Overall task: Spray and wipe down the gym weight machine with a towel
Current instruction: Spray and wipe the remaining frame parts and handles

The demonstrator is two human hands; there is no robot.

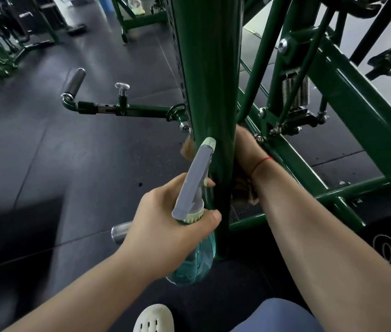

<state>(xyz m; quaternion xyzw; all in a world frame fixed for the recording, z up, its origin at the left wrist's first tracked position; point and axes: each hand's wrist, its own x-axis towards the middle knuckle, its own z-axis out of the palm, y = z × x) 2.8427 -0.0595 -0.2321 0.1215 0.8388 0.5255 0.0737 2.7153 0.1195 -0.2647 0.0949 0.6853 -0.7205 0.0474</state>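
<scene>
The left grip (165, 216) curls round the neck of the bottle (194, 259), just left of the green post (211, 80). The right grip (247, 144) reaches behind the post and wraps the brown towel (186, 149) round it.

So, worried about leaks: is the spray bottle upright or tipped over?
Roughly upright: the spray bottle, in the left hand, runs parallel to the green post.

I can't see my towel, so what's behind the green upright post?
The right hand reaches behind the green post, with brown towel showing at both edges. Its fingers and the towel's middle are covered by the post. The left hand holds the spray bottle in front.
</scene>
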